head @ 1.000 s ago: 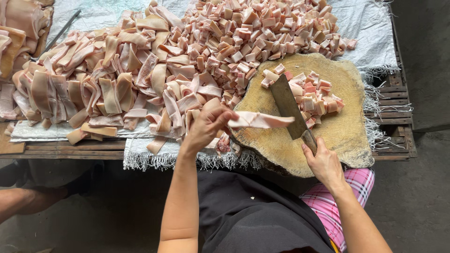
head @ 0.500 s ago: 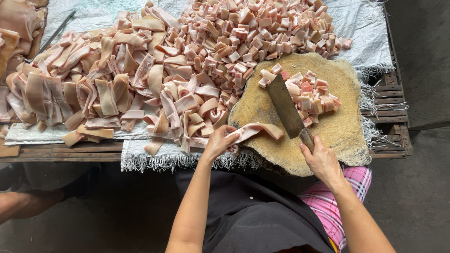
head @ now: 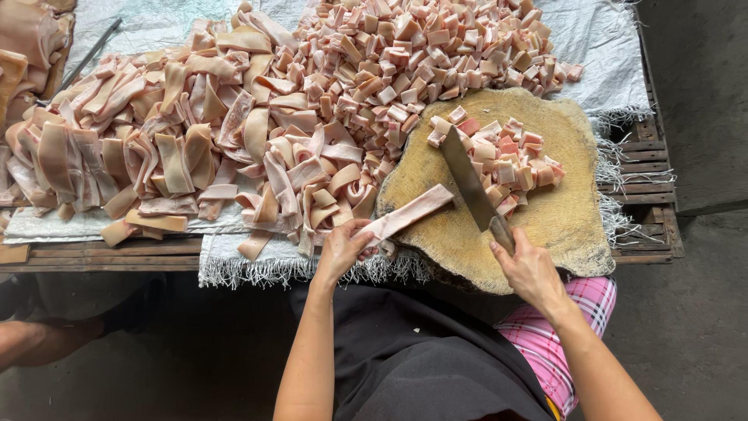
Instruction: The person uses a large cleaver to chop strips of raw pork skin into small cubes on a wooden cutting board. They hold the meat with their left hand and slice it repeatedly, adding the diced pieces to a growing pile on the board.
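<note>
Two heaps of pork skin cover the table [head: 93, 253]: uncut strips [head: 156, 156] at left, diced cubes [head: 421, 54] far right. A smaller cut pile [head: 506, 160] sits on the round chopping block [head: 569, 226]. The right hand [head: 531, 271] grips a cleaver [head: 470, 181]; the left hand [head: 343, 248] pinches one strip [head: 409, 212] onto the block. Many strips remain.

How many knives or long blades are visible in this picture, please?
2. One cleaver lies across the round chopping block, its handle in the right hand. One thin dark blade or rod lies at the top left; meat may hide others.
</note>
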